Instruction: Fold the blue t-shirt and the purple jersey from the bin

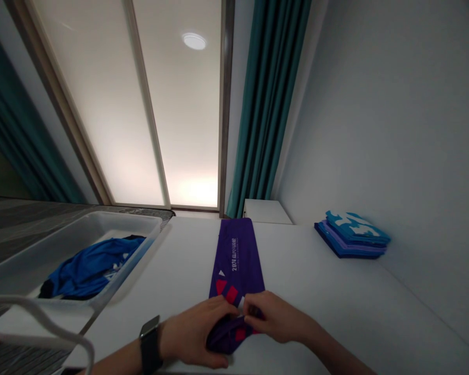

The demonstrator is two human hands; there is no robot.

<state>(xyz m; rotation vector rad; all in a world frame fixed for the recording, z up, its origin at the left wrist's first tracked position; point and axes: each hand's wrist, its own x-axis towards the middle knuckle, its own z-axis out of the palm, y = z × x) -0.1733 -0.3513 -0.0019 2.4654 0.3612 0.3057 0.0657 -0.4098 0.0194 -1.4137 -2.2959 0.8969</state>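
Observation:
A purple shirt (240, 250) with white lettering and red and white shapes lies on the white table (293, 276), folded into a long narrow strip. Its near end is bunched and turned up between my hands. My left hand (197, 333), with a dark watch on the wrist, grips the left side of that bunched end, thumb and fingers around the cloth. From the right, my right hand (275, 315) pinches the same end with curled fingers. Both hands are close together near the table's front edge. Part of the print is covered by my fingers.
At left, a translucent plastic bin (156, 224) holds a crumpled blue garment (94, 265). A stack of folded blue and purple clothes (354, 234) sits at the right by the wall. A white cable (42, 317) curves across the lower left. Behind are frosted doors and teal curtains (269, 104).

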